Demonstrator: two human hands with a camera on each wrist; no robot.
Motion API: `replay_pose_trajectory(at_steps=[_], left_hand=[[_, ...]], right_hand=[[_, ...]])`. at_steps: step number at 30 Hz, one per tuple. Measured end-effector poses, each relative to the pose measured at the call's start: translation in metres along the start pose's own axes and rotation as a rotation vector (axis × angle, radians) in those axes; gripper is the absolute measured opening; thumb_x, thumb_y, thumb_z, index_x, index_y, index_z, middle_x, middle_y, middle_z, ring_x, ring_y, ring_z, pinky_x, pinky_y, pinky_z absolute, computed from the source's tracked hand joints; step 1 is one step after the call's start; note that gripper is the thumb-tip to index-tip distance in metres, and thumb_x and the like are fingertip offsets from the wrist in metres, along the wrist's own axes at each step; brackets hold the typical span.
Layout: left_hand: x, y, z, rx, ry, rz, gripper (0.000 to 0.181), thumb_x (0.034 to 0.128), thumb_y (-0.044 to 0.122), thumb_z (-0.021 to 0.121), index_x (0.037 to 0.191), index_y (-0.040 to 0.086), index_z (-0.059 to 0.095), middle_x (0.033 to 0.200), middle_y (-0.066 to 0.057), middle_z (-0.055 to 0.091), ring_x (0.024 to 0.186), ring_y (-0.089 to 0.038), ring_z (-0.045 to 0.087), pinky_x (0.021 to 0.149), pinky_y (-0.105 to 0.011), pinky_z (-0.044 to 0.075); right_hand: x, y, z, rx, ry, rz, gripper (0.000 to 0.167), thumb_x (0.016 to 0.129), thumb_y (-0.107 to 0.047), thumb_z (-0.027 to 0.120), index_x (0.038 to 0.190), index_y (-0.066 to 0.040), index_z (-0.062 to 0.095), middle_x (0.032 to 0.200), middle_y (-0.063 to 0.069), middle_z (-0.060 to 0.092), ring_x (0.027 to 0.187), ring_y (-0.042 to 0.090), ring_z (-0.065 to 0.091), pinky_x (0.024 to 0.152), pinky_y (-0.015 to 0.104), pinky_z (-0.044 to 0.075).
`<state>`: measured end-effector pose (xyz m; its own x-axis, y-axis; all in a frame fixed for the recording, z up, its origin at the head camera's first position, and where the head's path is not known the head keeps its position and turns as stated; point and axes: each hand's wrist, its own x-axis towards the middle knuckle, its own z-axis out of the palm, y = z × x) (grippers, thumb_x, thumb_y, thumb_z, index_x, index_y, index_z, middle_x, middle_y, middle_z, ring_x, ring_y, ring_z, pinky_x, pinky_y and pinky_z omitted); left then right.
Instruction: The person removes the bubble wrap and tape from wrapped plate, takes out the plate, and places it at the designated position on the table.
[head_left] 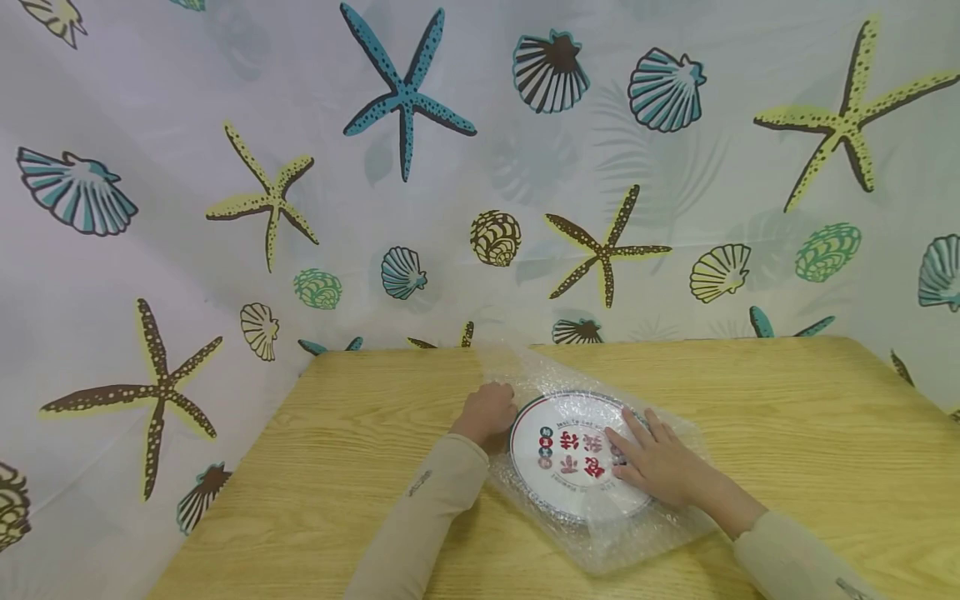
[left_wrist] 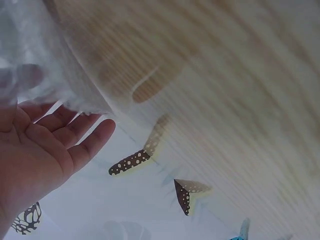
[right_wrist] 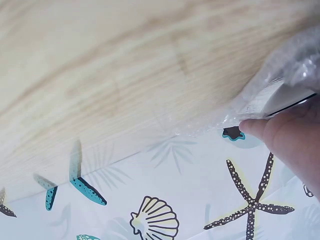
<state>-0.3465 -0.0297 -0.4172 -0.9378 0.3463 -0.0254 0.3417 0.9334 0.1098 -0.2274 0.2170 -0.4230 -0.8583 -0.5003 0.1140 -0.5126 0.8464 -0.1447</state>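
A round white plate point(head_left: 555, 475) with a dark rim and red characters lies flat on the table, covered by clear bubble wrap point(head_left: 622, 546). At the plate's left side, my left hand point(head_left: 489, 410) holds the wrap's edge with bent fingers. The left wrist view shows that palm and its fingers point(left_wrist: 90, 142), their tips partly behind the bubble wrap point(left_wrist: 75, 92). My right hand point(head_left: 663, 462) rests with spread fingers on the wrapped plate's right part. In the right wrist view, only part of this hand point(right_wrist: 295, 140) shows, against the bubble wrap point(right_wrist: 300, 65).
The wooden table point(head_left: 337, 483) extends to both sides of the plate. Behind it hangs a white curtain point(head_left: 450, 200) printed with starfish and shells. A loose flap of wrap reaches toward the table's back edge.
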Motion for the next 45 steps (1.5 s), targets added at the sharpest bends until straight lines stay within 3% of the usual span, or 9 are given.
replay_pose_trajectory(at_steps=[14, 28, 36, 45], left_hand=[[-0.005, -0.001, -0.002, -0.092, -0.043, 0.010, 0.022, 0.0916, 0.018, 0.046, 0.101, 0.005, 0.061, 0.096, -0.007, 0.061, 0.090, -0.022, 0.057, 0.077, -0.034, 0.047], [-0.015, 0.006, -0.007, -0.107, -0.066, 0.006, 0.024, 0.0930, 0.014, 0.044, 0.107, 0.002, 0.059, 0.102, -0.011, 0.060, 0.097, -0.024, 0.056, 0.083, -0.034, 0.045], [-0.016, 0.006, -0.007, -0.069, -0.041, 0.057, 0.022, 0.0926, 0.011, 0.043, 0.096, 0.001, 0.062, 0.091, -0.011, 0.061, 0.090, -0.024, 0.058, 0.079, -0.034, 0.046], [-0.022, 0.010, -0.010, -0.113, -0.113, -0.014, 0.028, 0.0941, 0.014, 0.041, 0.118, 0.005, 0.054, 0.113, -0.010, 0.057, 0.107, -0.025, 0.052, 0.089, -0.036, 0.042]], right_hand=[[-0.001, 0.000, 0.002, 0.000, 0.019, -0.002, 0.051, 0.093, -0.033, 0.043, 0.132, 0.001, 0.039, 0.137, 0.033, 0.019, 0.122, 0.055, 0.011, 0.095, 0.062, 0.017], [0.000, 0.001, 0.002, 0.002, -0.010, -0.002, 0.053, 0.094, -0.034, 0.042, 0.133, 0.001, 0.037, 0.138, 0.034, 0.017, 0.122, 0.055, 0.009, 0.095, 0.063, 0.016], [0.000, 0.001, 0.001, -0.001, -0.008, -0.004, 0.053, 0.094, -0.033, 0.042, 0.133, 0.002, 0.038, 0.137, 0.034, 0.018, 0.123, 0.055, 0.009, 0.096, 0.062, 0.016], [-0.001, 0.000, 0.000, 0.000, -0.006, 0.004, 0.053, 0.094, -0.033, 0.042, 0.133, 0.001, 0.037, 0.138, 0.033, 0.017, 0.123, 0.054, 0.009, 0.096, 0.062, 0.016]])
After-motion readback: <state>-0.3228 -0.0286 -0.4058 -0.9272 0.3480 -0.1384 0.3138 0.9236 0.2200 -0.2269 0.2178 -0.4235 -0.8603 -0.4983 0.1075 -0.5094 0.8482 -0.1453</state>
